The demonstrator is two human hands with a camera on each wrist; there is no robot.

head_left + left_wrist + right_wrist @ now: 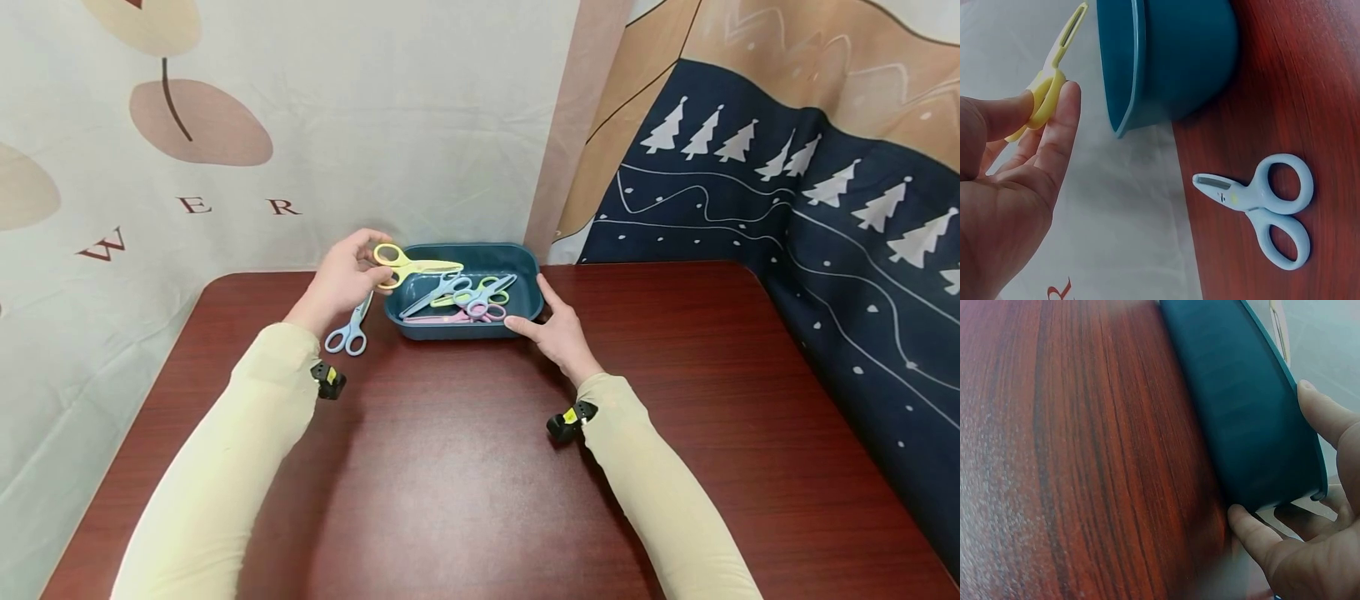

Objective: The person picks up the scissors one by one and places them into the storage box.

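Note:
Yellow scissors (411, 267) are pinched by their handles between the thumb and fingers of my left hand (341, 275), blades pointing right over the teal box (465, 332). In the left wrist view these yellow scissors (1054, 78) stand above and beside the box wall. My right hand (558, 333) holds the box's right end, thumb on the near rim and fingers round the far side. Inside lie several scissors: blue ones (487, 293), pink ones (450, 317) and green ones partly covered. Light blue scissors (1254, 199) lie on the table left of the box, below my left hand.
The box stands at the back of the reddish-brown wooden table (435, 467), close to a pale printed cloth (420, 125) hanging behind. A dark blue cloth with white trees (750, 208) hangs along the right side.

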